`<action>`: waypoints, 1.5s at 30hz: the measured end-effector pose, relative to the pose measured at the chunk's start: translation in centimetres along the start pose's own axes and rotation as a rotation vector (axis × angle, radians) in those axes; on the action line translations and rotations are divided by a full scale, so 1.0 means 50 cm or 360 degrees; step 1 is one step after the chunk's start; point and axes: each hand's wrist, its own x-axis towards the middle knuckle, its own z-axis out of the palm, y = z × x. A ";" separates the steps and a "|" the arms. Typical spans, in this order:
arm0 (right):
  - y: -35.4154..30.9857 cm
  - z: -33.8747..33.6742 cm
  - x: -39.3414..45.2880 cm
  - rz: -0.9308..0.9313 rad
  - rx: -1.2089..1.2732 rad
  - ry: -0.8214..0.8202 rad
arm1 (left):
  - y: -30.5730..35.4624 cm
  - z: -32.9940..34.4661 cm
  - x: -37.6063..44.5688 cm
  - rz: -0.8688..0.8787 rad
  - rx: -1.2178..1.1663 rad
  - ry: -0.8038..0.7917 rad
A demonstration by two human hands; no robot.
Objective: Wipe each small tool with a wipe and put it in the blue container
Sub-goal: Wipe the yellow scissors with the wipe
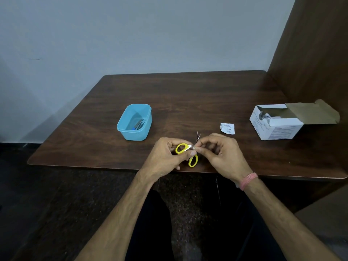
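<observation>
Small scissors with yellow handles (193, 160) are held just above the table's near edge. My left hand (165, 159) grips them at the handles, thumb near the pivot. My right hand (220, 155) pinches a small white wipe (194, 147) against the blades, whose dark tips stick up between the two hands. The blue container (134, 122) stands to the left on the table and holds a few metal tools, one with a blue part.
A torn white wipe sachet (227, 128) lies right of the hands. An open white cardboard box (278, 122) with its flap up sits at the table's right side, next to a brown wooden panel. The dark wooden table (169, 95) ends near my wrists.
</observation>
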 end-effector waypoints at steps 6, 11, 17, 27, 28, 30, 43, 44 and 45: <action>-0.002 0.004 0.000 -0.0010 -0.0047 0.0007 | -0.005 -0.004 0.005 -0.0042 -0.0045 -0.0012; -0.006 -0.002 -0.002 -0.0030 -0.0067 -0.0064 | -0.008 -0.003 0.009 -0.0044 -0.0086 -0.0016; -0.006 0.003 -0.002 -0.0010 -0.0045 -0.0004 | -0.007 -0.008 0.011 -0.0078 -0.0133 -0.0047; -0.007 0.004 -0.001 0.0029 0.0063 -0.0049 | -0.011 -0.013 0.009 -0.0007 -0.0236 -0.0052; -0.007 0.004 -0.001 0.0039 0.0057 -0.0034 | -0.011 -0.013 0.009 -0.0002 -0.0232 -0.0052; -0.008 0.002 -0.003 0.0018 0.0035 -0.0063 | -0.011 -0.012 0.009 0.0010 -0.0230 -0.0049; -0.005 0.009 0.000 -0.0016 0.0023 0.0006 | -0.014 -0.010 0.008 0.0024 -0.0218 -0.0029; -0.007 0.006 -0.002 -0.0017 0.0025 -0.0035 | -0.014 -0.010 0.007 0.0023 -0.0225 -0.0021; -0.007 0.004 -0.003 -0.0009 0.0025 -0.0070 | -0.014 -0.010 0.007 0.0021 -0.0229 -0.0021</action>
